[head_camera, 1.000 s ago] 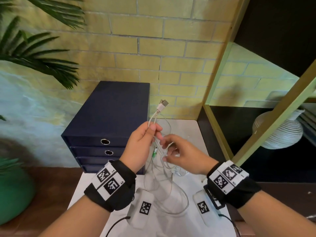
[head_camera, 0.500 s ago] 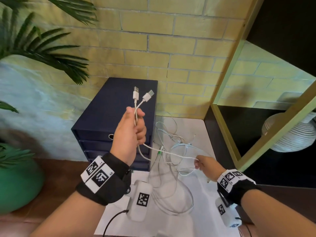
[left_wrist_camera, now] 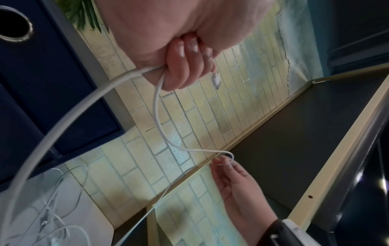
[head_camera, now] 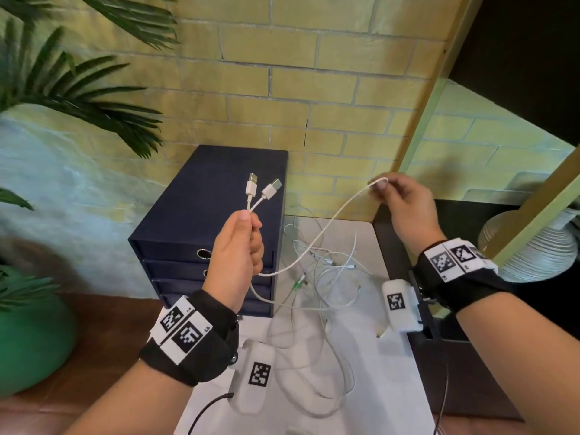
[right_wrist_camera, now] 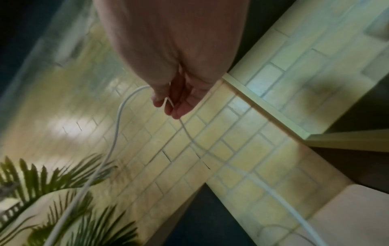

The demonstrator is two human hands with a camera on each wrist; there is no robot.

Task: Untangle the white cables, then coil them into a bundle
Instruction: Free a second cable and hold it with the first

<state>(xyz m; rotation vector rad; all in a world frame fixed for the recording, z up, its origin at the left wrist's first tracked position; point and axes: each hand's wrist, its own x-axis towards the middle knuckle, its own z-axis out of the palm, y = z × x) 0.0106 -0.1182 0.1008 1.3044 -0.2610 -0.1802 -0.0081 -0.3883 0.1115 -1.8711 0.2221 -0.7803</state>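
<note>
Left hand [head_camera: 239,250]: fist closed round two white cables [head_camera: 317,238] just below their USB plugs [head_camera: 262,188].
Right hand [head_camera: 405,202]: fingertips pinched one cable's bend, up to the right.
Held span: sagged diagonally between the hands.
Tangle [head_camera: 326,277]: lay on the white table [head_camera: 392,372], below both hands.

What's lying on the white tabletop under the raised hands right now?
On the white tabletop a loose tangle of thin white cables remains, one with a green connector. The wrist cameras cover parts of it, so the full tangle cannot be seen.

Head view bright, sharp, edges bowed; right wrist view dimmer, motion-blurred; shelf interiors dark.
</note>
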